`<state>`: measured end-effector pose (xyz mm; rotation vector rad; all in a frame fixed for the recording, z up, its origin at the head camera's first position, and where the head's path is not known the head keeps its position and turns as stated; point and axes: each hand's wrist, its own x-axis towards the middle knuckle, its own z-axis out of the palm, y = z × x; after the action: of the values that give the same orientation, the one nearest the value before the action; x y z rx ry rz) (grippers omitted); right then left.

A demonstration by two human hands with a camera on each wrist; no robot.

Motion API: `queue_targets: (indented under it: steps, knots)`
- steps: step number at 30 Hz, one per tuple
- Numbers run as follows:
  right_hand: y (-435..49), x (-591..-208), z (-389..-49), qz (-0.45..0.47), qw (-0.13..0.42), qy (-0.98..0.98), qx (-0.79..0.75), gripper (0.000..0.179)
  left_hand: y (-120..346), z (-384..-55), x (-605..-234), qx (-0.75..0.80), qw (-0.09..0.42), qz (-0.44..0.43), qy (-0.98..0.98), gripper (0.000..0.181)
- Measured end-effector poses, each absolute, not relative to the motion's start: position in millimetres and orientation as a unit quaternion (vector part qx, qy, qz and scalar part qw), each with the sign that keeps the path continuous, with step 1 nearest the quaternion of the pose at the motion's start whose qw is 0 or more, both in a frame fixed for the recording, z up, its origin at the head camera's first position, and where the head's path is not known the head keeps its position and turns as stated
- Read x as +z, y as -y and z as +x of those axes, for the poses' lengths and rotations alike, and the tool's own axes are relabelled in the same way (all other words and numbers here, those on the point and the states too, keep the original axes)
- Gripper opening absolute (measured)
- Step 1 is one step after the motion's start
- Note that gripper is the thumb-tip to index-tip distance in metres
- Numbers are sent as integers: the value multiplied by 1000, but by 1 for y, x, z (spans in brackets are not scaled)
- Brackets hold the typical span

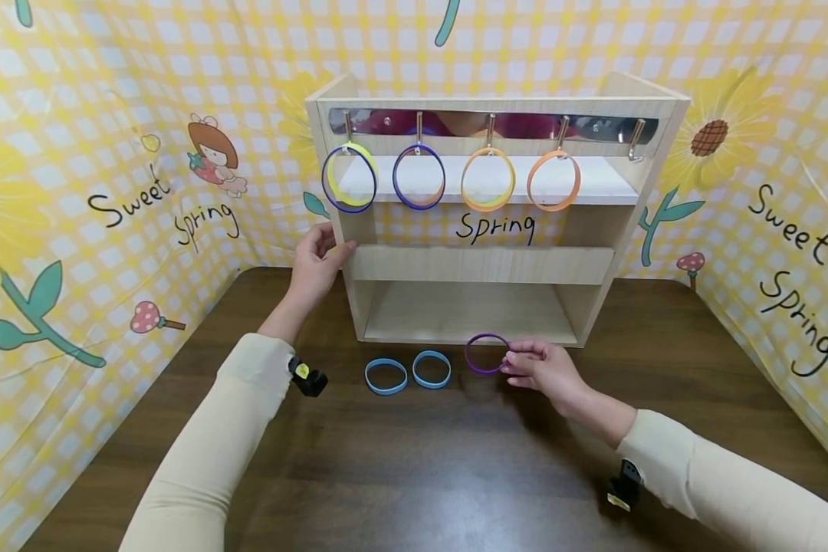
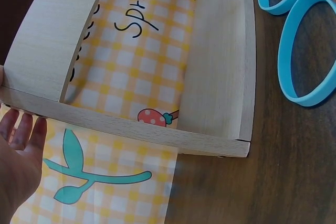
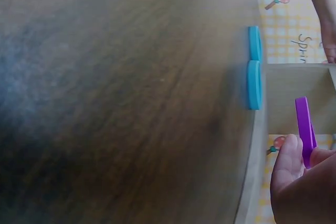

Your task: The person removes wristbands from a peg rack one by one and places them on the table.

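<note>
My right hand pinches a purple wristband between thumb and fingers, in front of the shelf's base. In the right wrist view the same purple wristband appears edge-on, raised off the table. With my left hand I grip the left side panel of a pale wooden shelf, thumb towards the front. Left of the purple band, two light blue wristbands lie side by side on the table; both show in the left wrist view as blue bands.
Along the shelf's top, a metal strip carries several hooks. Dark blue and yellow bands, dark blue and orange bands, yellow-orange bands and orange bands hang there. A bare hook is rightmost. Checked cloth surrounds the brown table.
</note>
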<state>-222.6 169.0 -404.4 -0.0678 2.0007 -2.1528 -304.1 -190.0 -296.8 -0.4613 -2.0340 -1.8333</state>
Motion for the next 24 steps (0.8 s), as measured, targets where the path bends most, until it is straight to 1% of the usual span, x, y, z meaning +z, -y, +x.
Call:
queue_targets:
  steps: [9,16,24]
  knots:
    - [-170,-416,-225,-22,123,-691,-712,38,191,-306,-296,-647,177,-161,724,37]
    - [-165,-421,-227,-27,130,-698,-704,39,196,-326,-310,-653,186,-157,717,38]
    - [-162,-422,-230,-23,135,-705,-695,36,198,-327,-313,-650,189,-155,720,38]
